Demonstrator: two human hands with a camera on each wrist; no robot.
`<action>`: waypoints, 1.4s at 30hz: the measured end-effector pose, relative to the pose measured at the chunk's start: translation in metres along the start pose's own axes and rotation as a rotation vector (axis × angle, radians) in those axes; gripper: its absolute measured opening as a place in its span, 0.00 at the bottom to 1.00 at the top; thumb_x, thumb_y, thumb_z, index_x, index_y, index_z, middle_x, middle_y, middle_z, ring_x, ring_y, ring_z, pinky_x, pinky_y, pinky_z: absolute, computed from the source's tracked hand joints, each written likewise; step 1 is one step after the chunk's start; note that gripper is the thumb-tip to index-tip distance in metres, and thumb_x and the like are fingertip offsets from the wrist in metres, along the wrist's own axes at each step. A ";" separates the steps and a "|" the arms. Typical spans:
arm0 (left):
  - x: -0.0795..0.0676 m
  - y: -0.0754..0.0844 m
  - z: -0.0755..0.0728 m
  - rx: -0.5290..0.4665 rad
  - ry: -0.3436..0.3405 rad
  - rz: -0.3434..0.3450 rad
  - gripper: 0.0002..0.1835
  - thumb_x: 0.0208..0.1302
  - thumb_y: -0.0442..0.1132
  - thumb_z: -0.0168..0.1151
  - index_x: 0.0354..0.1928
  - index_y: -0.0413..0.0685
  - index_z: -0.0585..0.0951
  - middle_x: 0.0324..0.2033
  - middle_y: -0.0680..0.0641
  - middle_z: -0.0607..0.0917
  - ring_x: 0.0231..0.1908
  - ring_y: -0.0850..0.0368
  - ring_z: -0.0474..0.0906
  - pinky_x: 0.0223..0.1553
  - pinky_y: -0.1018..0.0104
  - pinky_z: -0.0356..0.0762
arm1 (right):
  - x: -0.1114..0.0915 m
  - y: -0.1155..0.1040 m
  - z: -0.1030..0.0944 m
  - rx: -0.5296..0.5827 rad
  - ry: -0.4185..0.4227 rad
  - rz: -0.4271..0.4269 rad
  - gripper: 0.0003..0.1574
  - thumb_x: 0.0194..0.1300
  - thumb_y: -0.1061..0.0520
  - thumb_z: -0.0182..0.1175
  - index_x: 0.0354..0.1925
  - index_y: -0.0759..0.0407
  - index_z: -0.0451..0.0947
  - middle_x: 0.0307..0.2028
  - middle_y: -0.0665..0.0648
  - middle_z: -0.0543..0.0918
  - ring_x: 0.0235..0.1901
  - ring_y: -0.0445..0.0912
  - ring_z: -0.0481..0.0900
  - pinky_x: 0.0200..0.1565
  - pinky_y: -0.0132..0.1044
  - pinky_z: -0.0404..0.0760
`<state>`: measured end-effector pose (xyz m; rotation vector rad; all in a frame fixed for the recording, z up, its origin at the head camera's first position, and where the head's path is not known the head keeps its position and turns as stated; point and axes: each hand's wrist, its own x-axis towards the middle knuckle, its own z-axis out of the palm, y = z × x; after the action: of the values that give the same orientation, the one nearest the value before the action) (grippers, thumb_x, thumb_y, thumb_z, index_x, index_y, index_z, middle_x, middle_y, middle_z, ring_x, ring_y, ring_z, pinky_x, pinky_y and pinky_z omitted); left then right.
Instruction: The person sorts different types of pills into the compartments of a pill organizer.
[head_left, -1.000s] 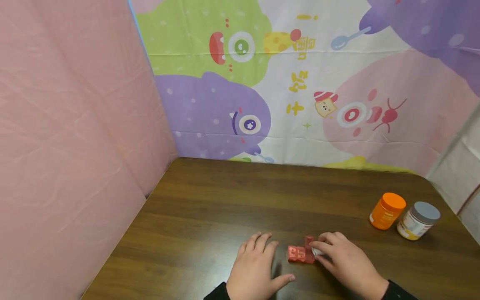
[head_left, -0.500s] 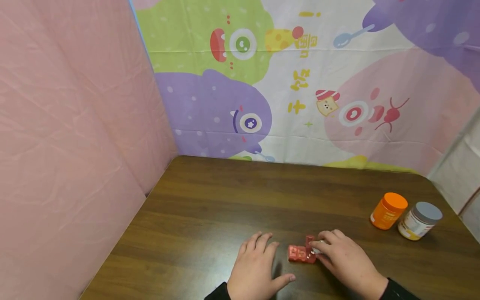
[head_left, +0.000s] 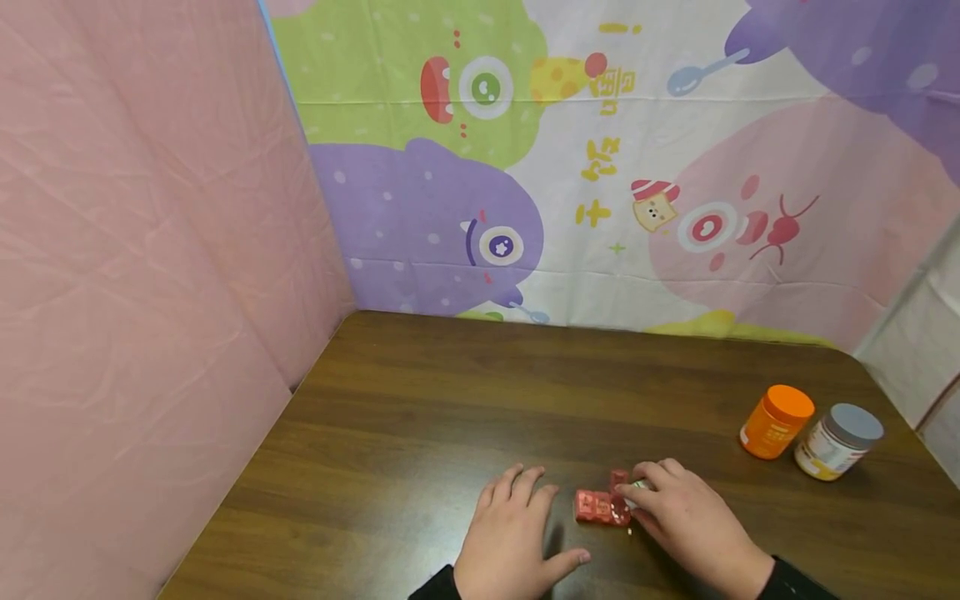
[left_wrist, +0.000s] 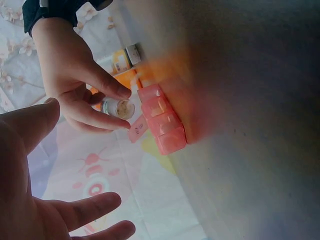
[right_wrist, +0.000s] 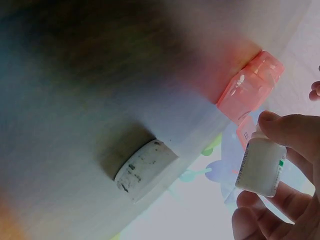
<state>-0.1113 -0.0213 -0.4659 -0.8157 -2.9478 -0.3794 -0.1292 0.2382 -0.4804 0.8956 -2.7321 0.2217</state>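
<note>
My right hand (head_left: 693,517) pinches a small white pill bottle (right_wrist: 261,165), tilted with its mouth toward the red pill organizer (head_left: 594,507). Light-coloured pills show inside the bottle in the left wrist view. One lid (left_wrist: 138,129) of the organizer stands up, and small white pills (right_wrist: 240,80) lie in the compartment at that end. A single pale pill (head_left: 629,532) lies on the table just in front of the organizer. To the left of the organizer, my left hand (head_left: 513,533) is spread with fingers apart, holding nothing; whether it touches the tabletop cannot be told.
An orange bottle (head_left: 777,422) and a white jar with a grey lid (head_left: 839,442) stand at the right of the wooden table (head_left: 420,400). In the right wrist view, a white round-edged object with dark marks (right_wrist: 145,170) sits on the table. Patterned cloth hangs behind.
White pills have appeared in the organizer's opened compartment, and one now lies on the table beside it. The bottle in my right hand has shifted slightly. My left hand has stayed put.
</note>
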 end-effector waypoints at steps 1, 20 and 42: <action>0.000 0.000 0.000 0.001 0.002 0.001 0.42 0.54 0.78 0.51 0.58 0.54 0.77 0.61 0.49 0.72 0.63 0.47 0.60 0.58 0.45 0.66 | 0.000 0.000 0.000 -0.001 0.000 -0.002 0.18 0.50 0.54 0.74 0.43 0.47 0.86 0.40 0.49 0.79 0.38 0.43 0.72 0.36 0.42 0.79; 0.000 0.001 0.001 -0.009 -0.048 -0.013 0.43 0.54 0.78 0.49 0.60 0.55 0.76 0.62 0.49 0.72 0.63 0.47 0.60 0.59 0.44 0.65 | -0.007 -0.002 0.001 0.225 -0.067 0.254 0.17 0.58 0.50 0.69 0.48 0.46 0.82 0.42 0.45 0.80 0.42 0.40 0.75 0.41 0.45 0.80; -0.004 0.006 -0.002 -0.022 -0.016 -0.009 0.48 0.55 0.81 0.41 0.68 0.56 0.67 0.66 0.48 0.68 0.65 0.47 0.57 0.59 0.44 0.64 | -0.026 -0.037 0.001 0.497 -0.149 0.113 0.11 0.63 0.45 0.64 0.42 0.45 0.80 0.34 0.37 0.80 0.31 0.35 0.74 0.31 0.38 0.78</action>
<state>-0.1051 -0.0192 -0.4631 -0.8124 -2.9685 -0.4078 -0.0868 0.2231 -0.4865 0.9006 -2.9192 0.9225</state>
